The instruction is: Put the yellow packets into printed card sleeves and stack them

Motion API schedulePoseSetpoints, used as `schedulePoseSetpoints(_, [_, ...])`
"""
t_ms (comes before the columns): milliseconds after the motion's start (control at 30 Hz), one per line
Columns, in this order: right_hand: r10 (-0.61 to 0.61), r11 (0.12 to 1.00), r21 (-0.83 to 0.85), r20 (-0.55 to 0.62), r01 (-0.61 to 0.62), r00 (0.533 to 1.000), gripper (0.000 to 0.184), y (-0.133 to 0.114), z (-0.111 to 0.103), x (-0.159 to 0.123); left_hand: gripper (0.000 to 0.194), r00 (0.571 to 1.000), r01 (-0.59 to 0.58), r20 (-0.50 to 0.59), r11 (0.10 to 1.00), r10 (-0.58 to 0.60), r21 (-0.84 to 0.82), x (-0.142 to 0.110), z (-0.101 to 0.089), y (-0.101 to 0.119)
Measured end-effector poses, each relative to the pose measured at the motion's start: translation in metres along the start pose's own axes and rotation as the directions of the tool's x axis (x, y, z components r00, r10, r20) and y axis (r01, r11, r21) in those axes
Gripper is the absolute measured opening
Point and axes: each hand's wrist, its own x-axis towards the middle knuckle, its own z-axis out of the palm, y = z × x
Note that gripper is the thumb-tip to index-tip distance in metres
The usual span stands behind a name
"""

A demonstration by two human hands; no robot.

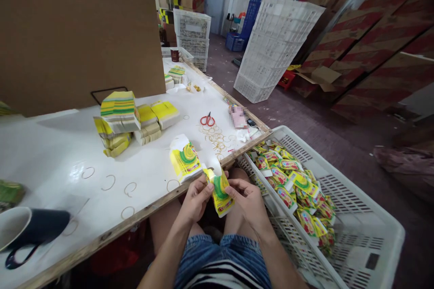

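- Left hand [197, 196]: thumb and fingers pinch the left side of a yellow packet [220, 192]; the packet is above the lap, just off the table's [149, 167] near edge.
- Right hand [247, 196]: thumb and fingers pinch the packet's right side.
- Stack [185, 158]: yellow packets, on the table near the left hand.
- Bundles [120, 110]: farther back, by a cardboard sheet [81, 31]; rubber bands [215, 137] lie near red-handled scissors [207, 119].
- Mug [40, 226]: dark, at the table's left.
- Crate [359, 207]: right of the table; it holds many filled packets [298, 185].
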Motion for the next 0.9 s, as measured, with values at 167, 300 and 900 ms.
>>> schedulePoseSetpoints(167, [0.018, 0.999, 0.04, -0.019, -0.017, 1.0, 0.029, 0.002, 0.003, -0.001, 0.035, 0.994, 0.016, -0.104, 1.0, -0.014, 0.018, 0.002, -0.002, -0.008])
schedulePoseSetpoints(300, [-0.039, 0.999, -0.03, -0.077, 0.037, 0.996, 0.028, 0.003, 0.007, -0.002, 0.035, 0.982, -0.003, -0.19, 0.998, 0.014, 0.059, 0.007, -0.005, -0.019])
schedulePoseSetpoints(900, [-0.207, 0.954, -0.165, 0.244, 0.251, 0.947, 0.021, -0.017, -0.027, 0.006, 0.041, 0.997, 0.02, 0.064, 0.971, -0.037, 0.238, -0.011, 0.001, -0.004])
